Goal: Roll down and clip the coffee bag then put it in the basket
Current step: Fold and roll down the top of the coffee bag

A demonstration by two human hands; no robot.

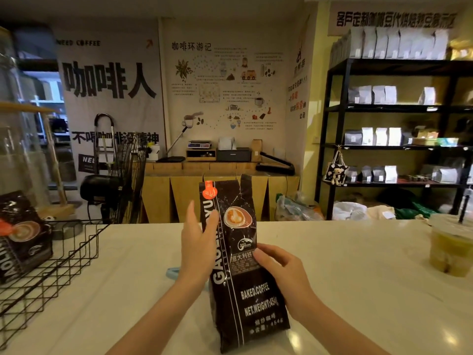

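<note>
Standing upright on the counter (358,252), the coffee bag (240,265) is front and centre, top unrolled. Left hand (197,242) lies flat and open against its left edge; right hand (281,275) pinches its right side at mid-height. Blue clip (172,273) peeks out behind the left wrist. Wire basket (51,265) sits far left, another bag (20,234) inside.

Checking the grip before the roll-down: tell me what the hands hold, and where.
The coffee bag, standing upright on the counter. The left hand lies against its upper left side; the right hand grips its right edge at mid-height.
</note>
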